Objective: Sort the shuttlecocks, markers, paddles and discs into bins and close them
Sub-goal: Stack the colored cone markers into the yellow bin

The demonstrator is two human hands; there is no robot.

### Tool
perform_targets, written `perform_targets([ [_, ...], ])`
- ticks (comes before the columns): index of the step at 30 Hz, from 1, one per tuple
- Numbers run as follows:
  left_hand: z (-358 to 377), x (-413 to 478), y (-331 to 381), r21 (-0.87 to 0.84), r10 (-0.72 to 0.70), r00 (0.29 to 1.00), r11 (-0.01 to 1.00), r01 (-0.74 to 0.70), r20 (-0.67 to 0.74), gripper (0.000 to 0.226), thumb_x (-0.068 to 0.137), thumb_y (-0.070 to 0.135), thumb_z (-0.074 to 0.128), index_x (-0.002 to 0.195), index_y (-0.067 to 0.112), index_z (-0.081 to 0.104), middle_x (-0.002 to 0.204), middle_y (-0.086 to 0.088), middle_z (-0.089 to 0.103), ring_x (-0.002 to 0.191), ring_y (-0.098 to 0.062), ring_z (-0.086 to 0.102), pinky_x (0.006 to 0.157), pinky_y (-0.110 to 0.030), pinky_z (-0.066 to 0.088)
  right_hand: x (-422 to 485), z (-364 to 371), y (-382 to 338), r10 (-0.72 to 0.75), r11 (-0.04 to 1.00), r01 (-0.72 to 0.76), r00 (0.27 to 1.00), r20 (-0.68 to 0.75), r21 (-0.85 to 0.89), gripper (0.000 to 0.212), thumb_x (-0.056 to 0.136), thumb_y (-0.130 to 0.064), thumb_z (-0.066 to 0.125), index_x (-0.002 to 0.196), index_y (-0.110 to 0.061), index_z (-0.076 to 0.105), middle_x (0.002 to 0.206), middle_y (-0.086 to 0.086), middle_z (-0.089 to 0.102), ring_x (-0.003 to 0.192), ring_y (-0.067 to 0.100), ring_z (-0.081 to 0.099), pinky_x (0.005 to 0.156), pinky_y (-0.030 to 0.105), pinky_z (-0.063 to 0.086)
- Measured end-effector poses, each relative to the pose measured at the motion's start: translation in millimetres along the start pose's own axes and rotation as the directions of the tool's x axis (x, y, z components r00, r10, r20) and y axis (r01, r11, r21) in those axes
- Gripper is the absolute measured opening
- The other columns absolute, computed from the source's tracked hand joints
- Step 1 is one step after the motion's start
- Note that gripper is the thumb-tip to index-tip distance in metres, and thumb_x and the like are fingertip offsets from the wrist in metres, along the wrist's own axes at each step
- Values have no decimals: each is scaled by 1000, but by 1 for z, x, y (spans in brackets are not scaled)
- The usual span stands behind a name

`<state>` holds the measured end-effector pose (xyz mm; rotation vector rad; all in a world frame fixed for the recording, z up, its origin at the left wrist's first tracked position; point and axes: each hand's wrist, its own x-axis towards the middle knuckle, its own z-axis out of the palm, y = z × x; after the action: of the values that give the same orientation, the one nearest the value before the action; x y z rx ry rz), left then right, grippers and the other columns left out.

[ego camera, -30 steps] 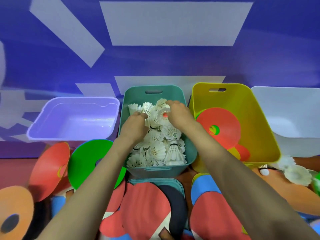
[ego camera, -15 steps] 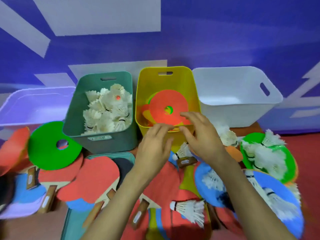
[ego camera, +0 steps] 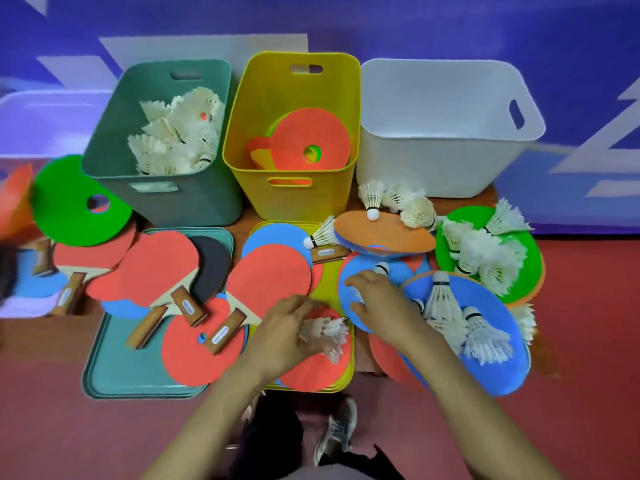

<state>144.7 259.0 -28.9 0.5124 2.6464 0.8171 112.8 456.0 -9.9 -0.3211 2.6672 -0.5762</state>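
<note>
The left hand covers the cork end of a shuttlecock, so only smeared feathers show and the grip cannot be judged. The right hand lies over a blue disc; its fingertips are blurred and whatever sits under them is hidden. A lavender bin is blurred, partly behind the teal bin and cut by the left edge, as is an orange-red disc. Paddles bury most of the teal lid, and the yellow lid shows only its rim. The handle labels are too small to read.
</note>
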Motion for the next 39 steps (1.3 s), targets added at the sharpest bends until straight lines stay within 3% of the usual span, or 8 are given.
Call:
perform_targets([
  [4, 16, -1, -7, 202, 66, 998, 977, -69, 18, 76, 47, 36, 83, 118, 16, 62, 114, -4, 64, 103, -19, 58, 88, -26, 46, -3, 15, 0, -63, 998, 64, 994, 88, -12, 47, 88, 2, 47, 131, -16, 47, 128, 8, 47, 122, 27, 43, 97, 39, 40],
  [11, 37, 9, -24, 307, 46, 998, 951, -29, -50, 40, 62, 29, 55, 101, 19, 63, 88, 0, 69, 80, -24, 66, 83, -27, 35, 1, 33, -3, -172, 978, 178, 983, 65, -109, 15, 88, -9, 50, 100, -12, 58, 101, 5, 54, 101, 25, 51, 75, 36, 45],
  [15, 33, 8, -22, 182, 29, 997, 983, -15, -75, 36, 78, 16, 64, 112, 10, 53, 102, -9, 62, 99, -29, 57, 96, -27, 25, 7, 28, 1, -199, 971, 196, 980, -7, -139, 9, 93, -11, 45, 98, -13, 53, 99, 3, 52, 99, 22, 48, 71, 33, 39],
  [20, 16, 1, -9, -278, -45, 972, 960, -21, -229, 44, 90, 23, 58, 126, 18, 34, 115, 4, 46, 106, -8, 50, 85, -22, 43, 17, -3, -5, -263, 964, 267, 954, -145, 12, 10, 90, -6, 49, 97, -9, 54, 102, 4, 51, 98, 21, 44, 71, 31, 34],
  [24, -18, 13, -10, -137, 82, 926, 980, -141, -369, 61, 88, 24, 57, 142, 16, 29, 127, 1, 41, 118, -7, 40, 101, -13, 30, 29, -39, -18, -292, 920, 342, 923, -249, 189, 8, 88, -1, 52, 95, -4, 57, 93, -3, 48, 86, 17, 42, 70, 31, 34],
  [29, -74, 29, -30, 103, 109, 857, 993, -65, -504, 66, 85, 15, 59, 145, 20, 31, 123, -6, 48, 110, -22, 45, 98, -24, 32, 51, -79, -43, -202, 915, 331, 869, -452, 228, 7, 94, -12, 50, 96, -6, 55, 87, 1, 55, 75, 15, 47, 62, 25, 28],
  [34, -131, 34, -38, -83, -30, 695, 996, -42, -718, 52, 80, 8, 59, 130, 11, 44, 117, 0, 49, 106, -16, 47, 91, -8, 32, 88, -99, -79, -138, 917, 338, 769, -625, 213, 5, 93, -12, 52, 95, -7, 54, 88, 5, 60, 78, 24, 56, 67, 39, 45],
  [39, -192, 39, -68, -153, -108, 535, 987, -39, -838, 44, 74, 5, 71, 110, 3, 46, 106, -3, 44, 100, -18, 46, 84, -18, 33, 132, -109, -131, -118, 907, 363, 706, -698, 213, 3, 91, -10, 55, 91, -8, 55, 87, 7, 62, 79, 26, 58, 70, 43, 47],
])
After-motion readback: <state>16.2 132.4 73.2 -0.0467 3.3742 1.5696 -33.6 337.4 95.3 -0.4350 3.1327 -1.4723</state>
